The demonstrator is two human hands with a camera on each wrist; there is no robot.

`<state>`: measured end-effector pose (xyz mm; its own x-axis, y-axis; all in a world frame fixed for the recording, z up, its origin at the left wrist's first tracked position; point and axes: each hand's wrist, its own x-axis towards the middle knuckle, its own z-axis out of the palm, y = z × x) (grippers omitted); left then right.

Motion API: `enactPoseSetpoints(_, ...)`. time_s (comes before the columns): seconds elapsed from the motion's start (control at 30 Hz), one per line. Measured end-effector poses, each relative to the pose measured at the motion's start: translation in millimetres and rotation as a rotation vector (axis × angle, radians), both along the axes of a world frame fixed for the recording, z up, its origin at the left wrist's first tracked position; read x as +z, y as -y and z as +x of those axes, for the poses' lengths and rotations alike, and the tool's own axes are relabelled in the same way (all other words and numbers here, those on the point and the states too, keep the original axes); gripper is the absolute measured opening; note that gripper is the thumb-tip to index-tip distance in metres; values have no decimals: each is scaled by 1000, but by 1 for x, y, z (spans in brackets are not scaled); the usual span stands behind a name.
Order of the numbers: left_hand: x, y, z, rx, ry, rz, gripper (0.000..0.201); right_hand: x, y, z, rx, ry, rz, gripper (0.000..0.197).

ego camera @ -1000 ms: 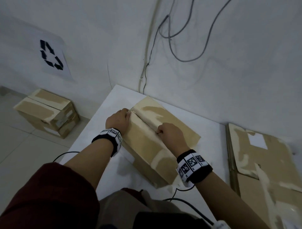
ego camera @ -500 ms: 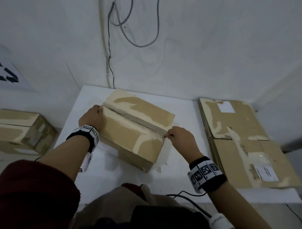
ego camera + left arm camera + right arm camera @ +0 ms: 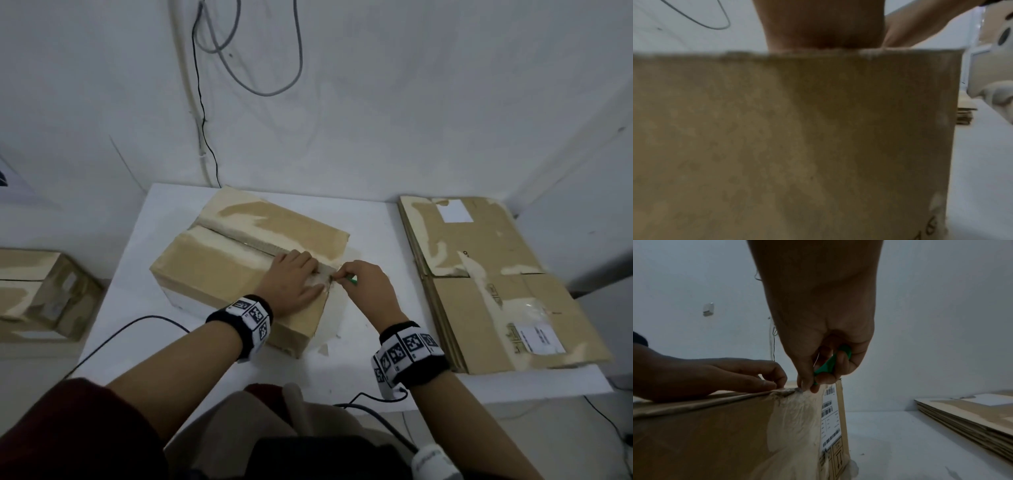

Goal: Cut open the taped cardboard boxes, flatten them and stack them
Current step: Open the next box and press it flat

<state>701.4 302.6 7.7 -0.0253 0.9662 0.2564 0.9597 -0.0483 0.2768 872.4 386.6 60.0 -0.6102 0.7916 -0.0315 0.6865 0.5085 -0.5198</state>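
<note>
The cutting step is in hand. The cardboard box (image 3: 239,260) sits at the middle of the white surface (image 3: 370,219), its top seam running from upper left toward lower right of the head view, and both hands meet at the seam's near end. The left hand (image 3: 293,281) lies flat on the top flap, its fingers (image 3: 748,369) stretched out and only lightly bent at the tips, pressing the cardboard down just beside the corner. The right hand (image 3: 368,287) has its fingers curled round a small green cutter (image 3: 828,364), pinching it with the tip at the taped edge where the top meets the end face.

Judging from the seam, which already gapes open along most of its length, what is left is the tape (image 3: 795,410) running down over the end. The next move probably calls for drawing the cutter down or across that crinkled tape while the left hand steadies the flap, keeping those fingertips out of the blade's path.

The head view alone shows the layout: the stack of flattened boxes (image 3: 486,274) at the right of the frame, and another taped box (image 3: 41,294) at the far left edge. The right wrist view alone shows the cutter's green body, the wrinkled tape and a barcode label (image 3: 830,418) on the end face. The left wrist view gives little but a blurred cardboard wall.
</note>
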Motion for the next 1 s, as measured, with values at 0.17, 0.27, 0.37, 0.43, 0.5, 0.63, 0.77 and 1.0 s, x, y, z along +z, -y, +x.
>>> enactPoseSetpoints(0.17,-4,-10,5,35,93,47,44,-7,1,0,-68,-132,-114,16)
enactPoseSetpoints(0.27,-7,-10,5,45,147,88,35,-5,2,-1,-75,-176,-191,20)
enactPoseSetpoints(0.37,-8,-9,5,38,128,112,30,3,3,-2,-139,-245,-322,13)
enactPoseSetpoints(0.43,-7,-9,4,35,116,104,28,4,4,-4,-187,-283,-417,10)
enactPoseSetpoints(0.5,-6,-9,4,31,126,93,28,4,4,-5,-210,-278,-450,12)
enactPoseSetpoints(0.63,-4,-10,5,16,140,101,29,10,2,-3,-248,-206,-484,19)
enactPoseSetpoints(0.77,6,-13,2,32,174,139,27,-1,14,7,-246,-267,-567,11)
enactPoseSetpoints(1.0,10,-8,1,-70,146,-20,44,-6,4,33,-283,-316,-500,7)
